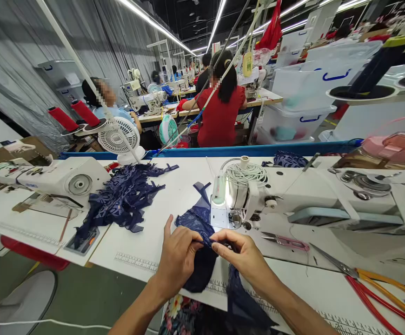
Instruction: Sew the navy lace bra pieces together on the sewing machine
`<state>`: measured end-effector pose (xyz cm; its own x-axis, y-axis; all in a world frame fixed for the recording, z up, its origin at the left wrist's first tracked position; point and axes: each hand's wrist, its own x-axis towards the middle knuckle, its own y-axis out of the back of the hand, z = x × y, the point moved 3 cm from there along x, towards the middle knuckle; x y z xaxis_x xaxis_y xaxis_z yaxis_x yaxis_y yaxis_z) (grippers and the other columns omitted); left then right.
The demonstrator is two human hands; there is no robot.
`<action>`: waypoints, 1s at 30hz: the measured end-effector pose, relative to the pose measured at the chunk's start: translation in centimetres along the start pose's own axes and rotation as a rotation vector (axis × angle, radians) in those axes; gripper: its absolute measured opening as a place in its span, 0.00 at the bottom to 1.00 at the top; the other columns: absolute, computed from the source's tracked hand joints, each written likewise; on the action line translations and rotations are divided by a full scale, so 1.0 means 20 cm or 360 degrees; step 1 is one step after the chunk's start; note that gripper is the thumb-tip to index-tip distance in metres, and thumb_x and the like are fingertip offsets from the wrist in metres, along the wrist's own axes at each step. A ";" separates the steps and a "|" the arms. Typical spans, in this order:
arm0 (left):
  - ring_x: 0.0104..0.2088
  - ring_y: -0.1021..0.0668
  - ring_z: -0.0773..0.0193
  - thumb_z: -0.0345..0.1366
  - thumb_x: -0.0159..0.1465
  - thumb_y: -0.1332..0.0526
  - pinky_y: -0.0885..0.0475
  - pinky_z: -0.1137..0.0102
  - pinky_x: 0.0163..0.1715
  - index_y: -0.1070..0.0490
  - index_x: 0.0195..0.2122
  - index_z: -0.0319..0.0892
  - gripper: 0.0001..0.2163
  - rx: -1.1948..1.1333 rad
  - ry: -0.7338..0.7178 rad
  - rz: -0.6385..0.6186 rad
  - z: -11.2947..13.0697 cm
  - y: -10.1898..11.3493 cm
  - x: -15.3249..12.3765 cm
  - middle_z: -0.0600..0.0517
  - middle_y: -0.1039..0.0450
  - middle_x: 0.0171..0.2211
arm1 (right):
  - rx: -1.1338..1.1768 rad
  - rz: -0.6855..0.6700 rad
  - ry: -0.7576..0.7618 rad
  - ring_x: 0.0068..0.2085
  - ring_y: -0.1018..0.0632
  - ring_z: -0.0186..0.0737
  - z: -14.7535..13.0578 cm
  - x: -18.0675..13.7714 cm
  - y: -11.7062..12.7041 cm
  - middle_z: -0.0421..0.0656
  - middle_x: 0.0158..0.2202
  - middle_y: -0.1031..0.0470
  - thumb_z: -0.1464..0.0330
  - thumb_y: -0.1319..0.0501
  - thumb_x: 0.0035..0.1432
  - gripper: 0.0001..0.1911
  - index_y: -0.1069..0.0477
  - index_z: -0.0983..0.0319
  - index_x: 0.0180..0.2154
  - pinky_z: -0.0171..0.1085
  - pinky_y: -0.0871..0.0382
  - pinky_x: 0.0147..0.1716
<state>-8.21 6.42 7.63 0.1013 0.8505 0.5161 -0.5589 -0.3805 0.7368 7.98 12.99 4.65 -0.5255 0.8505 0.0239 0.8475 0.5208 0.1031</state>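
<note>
My left hand (178, 257) and my right hand (241, 253) both pinch a piece of navy lace fabric (198, 223) at the front edge of the white table (142, 242). The fingertips meet just in front of the needle area of the white sewing machine (244, 197). The fabric runs from under the machine head down between my hands and hangs over the table edge toward my lap. Both hands are closed on the cloth.
A pile of navy lace pieces (122, 197) lies to the left. Pink thread snips (286, 241) and orange-handled scissors (362, 274) lie at the right. A second sewing machine (56, 179) and a small white fan (118, 137) stand at left. Other people sew at tables behind.
</note>
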 end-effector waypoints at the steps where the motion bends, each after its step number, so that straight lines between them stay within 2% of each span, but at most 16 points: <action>1: 0.32 0.26 0.69 0.27 0.68 0.46 0.56 0.48 0.65 0.35 0.37 0.44 0.06 -0.0002 0.0017 -0.0002 0.00 0.00 0.00 0.59 0.29 0.30 | -0.0013 -0.0003 0.0030 0.37 0.26 0.40 0.00 0.00 0.00 0.41 0.34 0.24 0.61 0.37 0.58 0.09 0.23 0.58 0.36 0.37 0.34 0.38; 6: 0.31 0.27 0.69 0.30 0.69 0.46 0.53 0.49 0.64 0.35 0.35 0.44 0.05 -0.0012 0.0095 0.0023 -0.01 -0.01 0.00 0.59 0.29 0.29 | 0.0013 0.0008 0.0204 0.40 0.25 0.40 -0.03 -0.01 -0.02 0.40 0.36 0.24 0.65 0.38 0.58 0.07 0.22 0.56 0.37 0.37 0.33 0.42; 13: 0.30 0.26 0.69 0.31 0.68 0.44 0.52 0.49 0.65 0.34 0.35 0.45 0.05 -0.0020 0.0147 0.0088 -0.01 -0.02 0.00 0.59 0.27 0.29 | 0.0031 0.0166 0.0315 0.38 0.23 0.40 -0.04 -0.01 -0.03 0.42 0.34 0.22 0.66 0.37 0.57 0.07 0.20 0.55 0.37 0.37 0.29 0.38; 24: 0.31 0.24 0.68 0.32 0.67 0.43 0.51 0.49 0.64 0.32 0.35 0.45 0.04 -0.0101 0.0215 0.0092 -0.02 -0.04 0.00 0.58 0.25 0.30 | 0.0020 0.0093 0.0483 0.35 0.24 0.38 -0.02 -0.02 -0.04 0.42 0.34 0.25 0.64 0.38 0.61 0.09 0.20 0.53 0.41 0.37 0.29 0.35; 26: 0.32 0.24 0.68 0.31 0.67 0.42 0.51 0.49 0.64 0.31 0.38 0.46 0.03 -0.0141 0.0229 0.0068 -0.03 -0.04 0.00 0.58 0.25 0.32 | 0.0024 0.0045 0.0508 0.35 0.25 0.37 -0.01 -0.02 -0.03 0.41 0.33 0.26 0.65 0.39 0.62 0.09 0.21 0.51 0.42 0.36 0.30 0.34; 30: 0.38 0.23 0.65 0.31 0.67 0.42 0.51 0.49 0.64 0.30 0.46 0.50 0.09 -0.0298 0.0253 -0.0043 -0.03 -0.04 0.01 0.57 0.24 0.36 | 0.0032 -0.0049 0.0523 0.35 0.26 0.37 -0.02 -0.01 -0.02 0.42 0.33 0.28 0.64 0.39 0.63 0.09 0.21 0.52 0.42 0.36 0.30 0.34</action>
<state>-8.32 7.03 6.91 -0.0041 0.9115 0.4112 -0.7019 -0.2955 0.6481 7.79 12.62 4.92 -0.5445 0.7663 0.3409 0.8303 0.5501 0.0895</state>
